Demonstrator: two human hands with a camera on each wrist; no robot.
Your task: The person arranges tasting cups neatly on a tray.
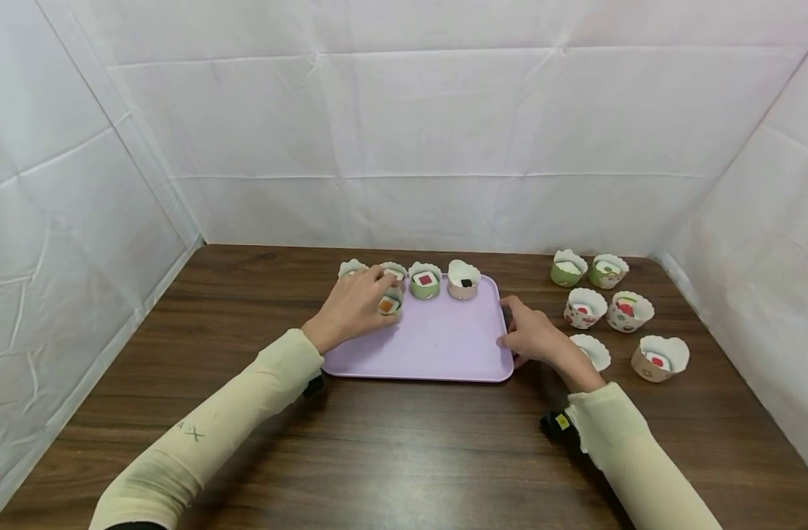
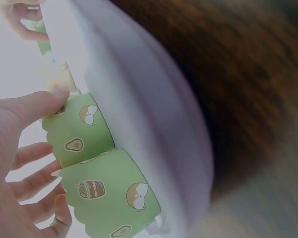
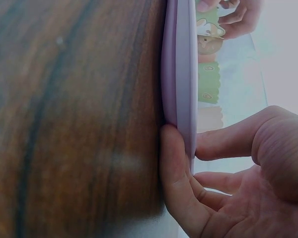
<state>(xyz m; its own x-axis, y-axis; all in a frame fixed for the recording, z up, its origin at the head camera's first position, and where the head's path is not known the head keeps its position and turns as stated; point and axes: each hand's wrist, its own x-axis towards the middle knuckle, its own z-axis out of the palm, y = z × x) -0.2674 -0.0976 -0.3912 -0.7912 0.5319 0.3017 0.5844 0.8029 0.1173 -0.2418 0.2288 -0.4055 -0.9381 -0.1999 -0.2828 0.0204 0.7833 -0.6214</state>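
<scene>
A lilac tray [image 1: 444,346] lies on the table. My left hand [image 1: 351,305] is over its left part. Thumb and fingers hold a green paper cup [image 1: 392,298] with an orange-topped white piece inside. In the left wrist view, the thumb touches this cup [image 2: 82,131], and a second green cup [image 2: 109,193] stands against it under the hand. My right hand [image 1: 533,335] grips the tray's right edge; in the right wrist view its thumb and fingers pinch the rim [image 3: 187,99]. Along the tray's far side stand a green cup [image 1: 424,282], a pinkish-beige cup [image 1: 463,283] and others partly behind the left hand.
Right of the tray, several patterned paper cups stand on the brown table [image 1: 404,456], among them a green one [image 1: 566,276], a spotted one [image 1: 581,316] and a beige one [image 1: 649,368]. The right forearm partly covers a white-rimmed cup [image 1: 594,351]. White sheeting [image 1: 430,132] encloses the back and sides.
</scene>
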